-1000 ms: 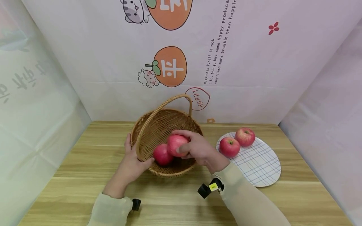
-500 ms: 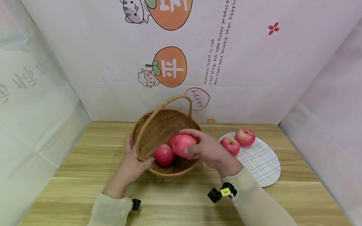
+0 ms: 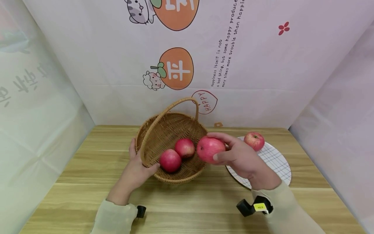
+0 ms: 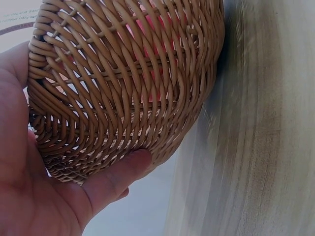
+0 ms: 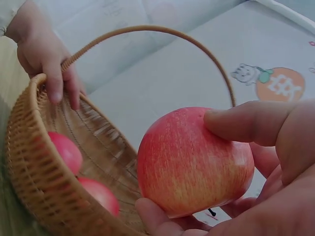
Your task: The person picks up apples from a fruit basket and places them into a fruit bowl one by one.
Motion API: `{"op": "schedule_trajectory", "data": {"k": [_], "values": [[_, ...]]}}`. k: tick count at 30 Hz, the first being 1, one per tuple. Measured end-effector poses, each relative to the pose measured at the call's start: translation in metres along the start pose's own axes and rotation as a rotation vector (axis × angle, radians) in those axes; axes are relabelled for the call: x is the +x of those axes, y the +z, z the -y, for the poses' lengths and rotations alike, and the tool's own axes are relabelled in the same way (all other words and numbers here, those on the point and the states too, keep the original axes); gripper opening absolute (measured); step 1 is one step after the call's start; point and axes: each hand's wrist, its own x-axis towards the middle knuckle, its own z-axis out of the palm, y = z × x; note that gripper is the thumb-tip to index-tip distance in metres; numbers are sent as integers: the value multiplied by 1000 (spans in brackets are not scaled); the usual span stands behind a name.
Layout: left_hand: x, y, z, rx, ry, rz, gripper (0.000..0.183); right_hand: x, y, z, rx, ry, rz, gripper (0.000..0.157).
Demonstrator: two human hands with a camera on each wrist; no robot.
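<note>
A brown wicker basket [image 3: 163,130] with an arched handle stands on the wooden table, two red apples [image 3: 170,160] [image 3: 184,147] lying inside it. My left hand [image 3: 136,172] grips the basket's left side at the rim; in the left wrist view the hand [image 4: 54,191] lies against the weave. At the basket's right rim, my right hand [image 3: 241,157] holds another apple [image 3: 211,149] between thumb and fingers. The right wrist view shows this apple [image 5: 194,164] close up, its stem pointing down. A white checked plate [image 3: 277,165] lies to the right, partly behind my right hand and wrist.
One apple [image 3: 254,141] sits at the plate's far edge; the plate's left part is hidden by my right hand. A printed white sheet [image 3: 248,65] rises behind the table [image 3: 181,208], with more white sheeting at both sides.
My right hand has moved right with its apple, from over the basket's inside to the right rim. A second apple in the basket now shows fully. My left hand stays put.
</note>
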Motion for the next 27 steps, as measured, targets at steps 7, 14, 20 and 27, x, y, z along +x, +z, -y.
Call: {"op": "schedule_trajectory", "data": {"k": [7, 14, 20, 27], "values": [[1, 0, 1, -24, 5, -2, 93, -19, -27, 8, -53, -57, 2, 64], [0, 0, 0, -26, -7, 0, 93, -36, -56, 11, -107, -98, -10, 62], [0, -1, -1, -24, -5, -3, 93, -50, -80, 8, -163, -63, -65, 65], [-1, 1, 0, -15, 3, -1, 92, -67, -112, -7, -264, 16, -179, 66]]}}
